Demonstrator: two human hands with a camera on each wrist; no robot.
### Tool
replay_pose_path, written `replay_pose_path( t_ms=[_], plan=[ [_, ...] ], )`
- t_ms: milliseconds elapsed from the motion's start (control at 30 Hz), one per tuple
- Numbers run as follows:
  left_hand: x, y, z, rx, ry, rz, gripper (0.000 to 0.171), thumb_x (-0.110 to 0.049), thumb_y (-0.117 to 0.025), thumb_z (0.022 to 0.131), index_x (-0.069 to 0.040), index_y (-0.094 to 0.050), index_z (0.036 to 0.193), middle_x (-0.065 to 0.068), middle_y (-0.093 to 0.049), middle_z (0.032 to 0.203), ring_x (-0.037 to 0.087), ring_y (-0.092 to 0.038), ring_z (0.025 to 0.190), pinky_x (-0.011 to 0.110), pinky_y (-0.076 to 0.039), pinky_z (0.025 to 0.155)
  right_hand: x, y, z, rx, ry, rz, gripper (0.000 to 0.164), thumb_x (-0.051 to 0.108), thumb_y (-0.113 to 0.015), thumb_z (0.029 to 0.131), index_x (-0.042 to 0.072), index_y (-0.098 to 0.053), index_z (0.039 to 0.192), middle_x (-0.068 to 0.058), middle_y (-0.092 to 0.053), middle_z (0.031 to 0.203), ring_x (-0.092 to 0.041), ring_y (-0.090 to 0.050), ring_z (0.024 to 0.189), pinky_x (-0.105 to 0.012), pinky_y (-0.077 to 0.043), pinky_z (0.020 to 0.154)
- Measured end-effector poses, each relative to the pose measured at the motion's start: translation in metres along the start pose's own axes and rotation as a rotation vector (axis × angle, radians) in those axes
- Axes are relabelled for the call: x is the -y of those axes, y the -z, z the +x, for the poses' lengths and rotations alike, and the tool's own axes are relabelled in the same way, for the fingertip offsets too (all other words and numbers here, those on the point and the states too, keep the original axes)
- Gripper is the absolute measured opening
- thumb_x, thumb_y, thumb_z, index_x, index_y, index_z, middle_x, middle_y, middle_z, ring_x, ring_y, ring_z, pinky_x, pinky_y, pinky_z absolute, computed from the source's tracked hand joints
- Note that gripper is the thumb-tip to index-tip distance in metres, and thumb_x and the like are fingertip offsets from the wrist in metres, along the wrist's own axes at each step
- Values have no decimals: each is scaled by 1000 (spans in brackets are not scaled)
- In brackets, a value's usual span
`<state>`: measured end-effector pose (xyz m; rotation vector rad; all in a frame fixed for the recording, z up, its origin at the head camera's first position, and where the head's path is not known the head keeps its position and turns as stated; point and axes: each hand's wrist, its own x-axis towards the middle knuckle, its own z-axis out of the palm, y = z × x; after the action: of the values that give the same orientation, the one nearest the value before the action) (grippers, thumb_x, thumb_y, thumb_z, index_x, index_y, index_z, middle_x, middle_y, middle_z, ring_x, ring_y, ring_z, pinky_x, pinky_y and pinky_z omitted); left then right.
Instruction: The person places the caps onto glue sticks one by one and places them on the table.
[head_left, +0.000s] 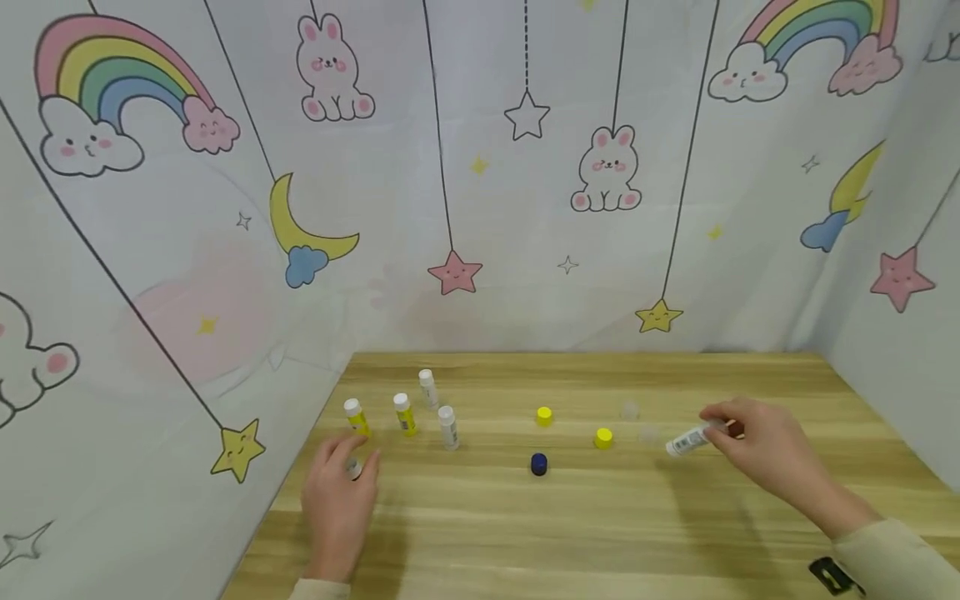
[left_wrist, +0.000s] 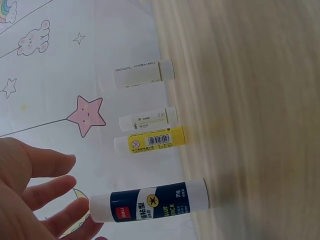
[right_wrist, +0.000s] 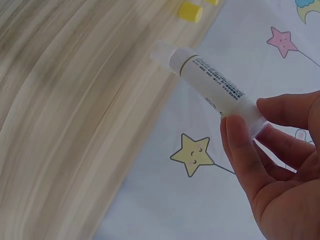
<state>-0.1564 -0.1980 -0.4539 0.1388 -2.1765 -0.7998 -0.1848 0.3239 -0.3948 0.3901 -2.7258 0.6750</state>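
My right hand (head_left: pixel 772 446) pinches a white glue stick (head_left: pixel 688 439) near one end, thumb against fingers, the stick tilted above the table. In the right wrist view its printed label faces the camera, and a translucent cap (right_wrist: pixel 162 54) shows just beyond its far end. My left hand (head_left: pixel 337 492) is around a navy glue stick (left_wrist: pixel 150 201) with white ends, thumb and fingers spread apart; the fingertips come right by its white top. From the head most of this stick is hidden by the hand. Yellow glue sticks (head_left: pixel 405 417) and white glue sticks (head_left: pixel 448 429) stand upright beyond the left hand.
Two yellow caps (head_left: pixel 603 438) and a navy cap (head_left: pixel 538 464) lie mid-table. Translucent caps (head_left: pixel 630 410) are to their right, near the held stick. A patterned cloth (head_left: pixel 510 317) rises behind the wooden table (head_left: pixel 525 542) and along its sides.
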Motion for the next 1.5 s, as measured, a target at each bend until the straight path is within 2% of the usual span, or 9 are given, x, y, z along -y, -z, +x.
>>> replay_pose_path(
  t_ms=[167, 433, 667, 867, 1133, 1300, 1500],
  plan=[
    [3, 3, -4, 37, 62, 33, 28, -8, -88, 77, -6, -76, 102, 10, -65, 104, 33, -65, 89, 53, -51, 72, -5, 4, -2, 35, -26, -3, 21, 11, -77, 88, 3, -75, 107, -4, -72, 91, -13, -63, 71, -26, -44, 49],
    [1, 3, 6, 65, 75, 9, 29, -5, -85, 79, -5, -75, 106, 13, -65, 108, 36, -65, 95, 54, -50, 77, -27, 18, -7, 10, -18, -75, 22, 10, -79, 85, 2, -76, 105, -5, -72, 89, -12, -61, 69, -27, -41, 48],
    [3, 3, 4, 85, 99, 38, 32, -3, -84, 79, -6, -74, 109, 12, -66, 107, 35, -65, 97, 55, -50, 78, -40, 31, -13, 35, -38, -109, 23, 11, -78, 86, 0, -75, 105, -3, -72, 84, -10, -59, 65, -27, -40, 48],
    [6, 2, 4, 100, 103, 9, 36, -2, -83, 79, -4, -73, 114, 14, -65, 107, 36, -65, 97, 55, -50, 78, -50, 40, -16, 52, -58, -144, 23, 9, -76, 86, -5, -74, 105, -4, -71, 82, -9, -55, 60, -27, -38, 44],
    [8, 0, 1, 132, 169, 0, 48, -4, -83, 79, -6, -67, 124, 17, -66, 107, 36, -64, 97, 55, -46, 80, -60, 49, -20, 42, -33, -189, 22, 6, -78, 83, -7, -73, 101, -13, -72, 84, -14, -64, 63, -26, -41, 45],
    [11, -1, 1, 140, 198, -27, 56, -6, -84, 78, -6, -63, 130, 15, -67, 105, 34, -63, 96, 54, -44, 83, -67, 56, -21, 71, -41, -207, 23, 6, -75, 85, -8, -72, 102, -17, -72, 88, -17, -65, 65, -26, -42, 46],
    [13, 0, 1, 207, 297, -35, 61, -12, -81, 83, -5, -56, 137, 18, -69, 112, 33, -66, 99, 53, -46, 86, -81, 64, -24, 94, -49, -245, 24, 7, -75, 84, -9, -72, 102, -17, -71, 86, -16, -63, 63, -28, -44, 45]
  ],
)
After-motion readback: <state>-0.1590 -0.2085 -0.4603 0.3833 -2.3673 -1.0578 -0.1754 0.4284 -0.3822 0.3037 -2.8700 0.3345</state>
